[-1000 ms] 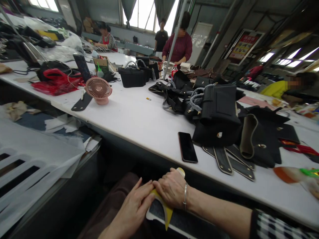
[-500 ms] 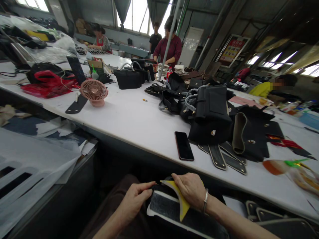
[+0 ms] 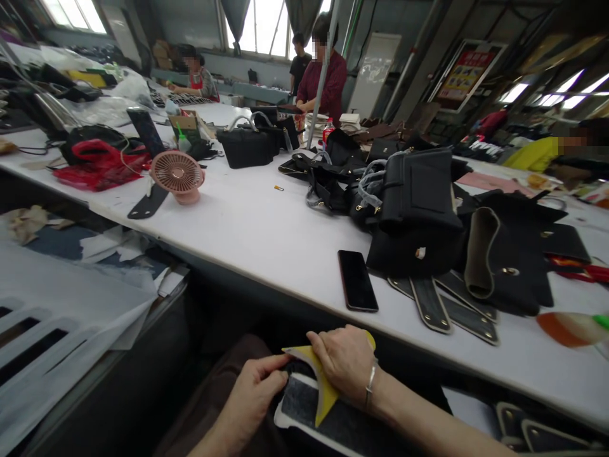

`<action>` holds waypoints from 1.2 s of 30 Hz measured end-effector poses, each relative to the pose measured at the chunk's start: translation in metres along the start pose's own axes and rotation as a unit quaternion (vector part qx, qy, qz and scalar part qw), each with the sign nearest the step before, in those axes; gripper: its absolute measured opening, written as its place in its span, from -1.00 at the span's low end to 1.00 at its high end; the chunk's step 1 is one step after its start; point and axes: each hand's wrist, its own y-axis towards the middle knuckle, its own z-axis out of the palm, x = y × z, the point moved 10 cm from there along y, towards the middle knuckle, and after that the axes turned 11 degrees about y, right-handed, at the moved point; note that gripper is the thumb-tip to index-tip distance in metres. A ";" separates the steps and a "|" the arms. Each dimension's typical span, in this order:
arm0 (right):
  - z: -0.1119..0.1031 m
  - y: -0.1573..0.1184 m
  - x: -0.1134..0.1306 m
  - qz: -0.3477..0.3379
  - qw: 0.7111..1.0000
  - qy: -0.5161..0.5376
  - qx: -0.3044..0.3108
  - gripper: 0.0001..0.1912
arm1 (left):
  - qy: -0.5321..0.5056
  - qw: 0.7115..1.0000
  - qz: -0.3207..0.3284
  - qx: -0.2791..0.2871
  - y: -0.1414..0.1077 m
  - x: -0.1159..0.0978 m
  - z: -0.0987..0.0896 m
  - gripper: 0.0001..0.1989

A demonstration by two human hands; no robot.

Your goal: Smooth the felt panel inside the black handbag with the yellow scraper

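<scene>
A black piece with a pale edge strip [image 3: 304, 395] rests over my lap, below the table's front edge. My left hand [image 3: 254, 390] pinches its upper left corner between thumb and fingers. Wrapped in my right hand [image 3: 345, 362] is a curved yellow tool [image 3: 327, 397], its pointed ends sticking out to the left and downward over the black piece. The tool's left tip comes close to my left fingertips. A bracelet circles my right wrist.
On the white table [image 3: 238, 235] lie a phone [image 3: 358, 280], black bags [image 3: 413, 209], straps [image 3: 431, 304] and a pink fan [image 3: 177, 174]. White sheets [image 3: 57, 317] cover a surface at left. Several people work farther back.
My right hand has moved left with the yellow tool, whose left tip is now nearer my left fingers. The view has shifted a little, and the bags appear farther right.
</scene>
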 end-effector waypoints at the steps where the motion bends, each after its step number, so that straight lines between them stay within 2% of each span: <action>1: -0.001 0.000 0.003 -0.005 1.000 -0.002 -0.004 -0.39 | 0.004 1.000 -0.001 -0.010 0.000 0.000 0.001 -0.60; 5: -0.014 0.001 -0.005 0.029 0.999 0.024 -0.004 -0.43 | 0.038 0.997 -0.023 -0.058 -0.001 0.006 -0.004 -0.56; 10: -0.027 -0.009 -0.030 0.107 0.975 0.172 0.088 -0.59 | -0.061 0.996 -0.054 -0.031 -0.005 0.024 -0.005 -0.51; 13: -0.029 -0.021 -0.026 0.120 0.949 0.266 0.117 -0.82 | -0.093 0.994 -0.054 -0.023 -0.006 0.029 -0.004 -0.49; 16: -0.028 -0.032 -0.013 0.119 0.943 0.295 0.097 -0.91 | -0.101 0.994 -0.038 -0.012 -0.005 0.029 -0.002 -0.52; 21: -0.018 -0.048 0.005 0.102 0.984 0.136 0.059 -0.88 | -0.085 0.995 -0.040 -0.027 -0.003 0.033 -0.007 -0.52; 26: -0.012 -0.059 0.017 0.037 0.998 0.044 -0.005 -0.91 | -0.076 0.996 -0.027 -0.024 0.000 0.034 -0.007 -0.54; 32: -0.007 -0.075 0.050 -0.070 0.986 -0.098 -0.115 -0.86 | -0.084 0.996 -0.017 -0.014 0.000 0.037 -0.002 -0.52; 36: -0.006 -0.084 0.065 -0.067 0.974 -0.128 -0.174 -0.86 | -0.129 0.991 0.004 -0.028 -0.003 0.039 0.001 -0.48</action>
